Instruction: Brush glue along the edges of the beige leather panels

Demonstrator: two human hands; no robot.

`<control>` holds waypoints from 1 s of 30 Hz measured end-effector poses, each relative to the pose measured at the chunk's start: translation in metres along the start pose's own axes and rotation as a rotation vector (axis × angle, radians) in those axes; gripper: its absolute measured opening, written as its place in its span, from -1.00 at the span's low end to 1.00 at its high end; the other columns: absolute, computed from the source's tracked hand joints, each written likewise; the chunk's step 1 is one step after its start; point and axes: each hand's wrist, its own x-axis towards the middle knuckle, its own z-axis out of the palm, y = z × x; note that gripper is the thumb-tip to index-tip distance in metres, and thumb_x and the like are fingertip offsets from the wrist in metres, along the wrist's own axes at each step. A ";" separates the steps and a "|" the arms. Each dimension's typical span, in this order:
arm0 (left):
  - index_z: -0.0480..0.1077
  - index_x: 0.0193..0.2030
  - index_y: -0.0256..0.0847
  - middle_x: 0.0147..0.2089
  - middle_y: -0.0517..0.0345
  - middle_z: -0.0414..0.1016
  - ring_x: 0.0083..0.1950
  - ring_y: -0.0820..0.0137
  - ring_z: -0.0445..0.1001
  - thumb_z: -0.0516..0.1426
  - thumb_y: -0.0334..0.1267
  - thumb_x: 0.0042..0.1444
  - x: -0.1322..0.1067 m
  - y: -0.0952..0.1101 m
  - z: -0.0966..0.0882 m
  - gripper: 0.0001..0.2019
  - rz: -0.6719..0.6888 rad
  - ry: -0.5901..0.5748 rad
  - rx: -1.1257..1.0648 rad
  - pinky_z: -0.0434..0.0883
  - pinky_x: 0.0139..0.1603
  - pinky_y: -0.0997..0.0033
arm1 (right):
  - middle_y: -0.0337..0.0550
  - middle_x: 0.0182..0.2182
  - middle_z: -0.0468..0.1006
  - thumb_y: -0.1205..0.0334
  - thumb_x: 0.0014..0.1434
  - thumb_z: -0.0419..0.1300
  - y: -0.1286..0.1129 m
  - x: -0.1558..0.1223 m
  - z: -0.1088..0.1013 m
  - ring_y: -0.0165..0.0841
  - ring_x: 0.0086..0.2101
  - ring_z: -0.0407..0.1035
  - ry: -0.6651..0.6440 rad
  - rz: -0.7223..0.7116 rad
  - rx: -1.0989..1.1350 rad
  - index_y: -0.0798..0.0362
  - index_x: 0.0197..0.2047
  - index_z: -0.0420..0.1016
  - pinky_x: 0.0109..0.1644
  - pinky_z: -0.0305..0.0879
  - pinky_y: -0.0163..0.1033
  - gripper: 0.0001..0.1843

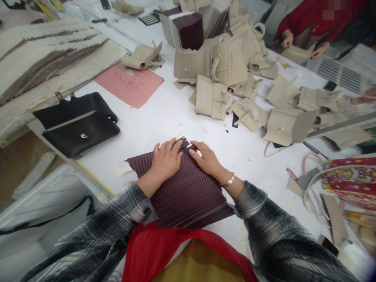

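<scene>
A fanned stack of thin dark maroon sheets (pixel 188 188) lies on the white table right in front of me, its many edges showing as fine parallel lines. My left hand (pixel 167 158) rests palm down on the stack's far left part, fingers stretched toward the far edge. At the far right corner, my right hand (pixel 207 158) touches the sheets with thumb and fingers apart. A few sheet ends stick up between the two hands. Neither hand is closed around the stack.
A black bag (pixel 82 129) stands to the left by a pink sheet (pixel 132 84). Beige bag pieces (pixel 211 98) are heaped at the back right. Another maroon bundle (pixel 188 31) sits behind them. A co-worker's hands (pixel 288 39) hold a beige piece. A patterned bag (pixel 349 176) lies right.
</scene>
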 end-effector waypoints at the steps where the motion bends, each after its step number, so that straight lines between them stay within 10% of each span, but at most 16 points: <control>1: 0.12 0.24 -0.10 0.29 0.04 0.16 0.20 0.20 0.20 -0.12 -0.17 0.22 0.000 0.000 0.000 -0.55 -0.003 -0.002 0.001 0.01 0.25 0.00 | -0.05 -0.09 0.44 0.01 0.24 -0.03 0.000 0.000 0.000 -0.24 -0.08 0.30 -0.009 -0.017 -0.009 0.01 0.09 0.30 0.07 0.23 -0.02 -0.58; 30: 0.14 0.23 -0.10 0.28 0.05 0.17 0.20 0.20 0.20 -0.11 -0.16 0.22 0.001 -0.002 0.000 -0.56 0.006 -0.002 -0.004 0.02 0.24 0.02 | -0.06 -0.10 0.45 -0.01 0.22 0.01 -0.004 0.008 0.002 -0.27 -0.11 0.31 0.005 0.005 -0.011 0.06 0.04 0.33 0.04 0.23 -0.10 -0.58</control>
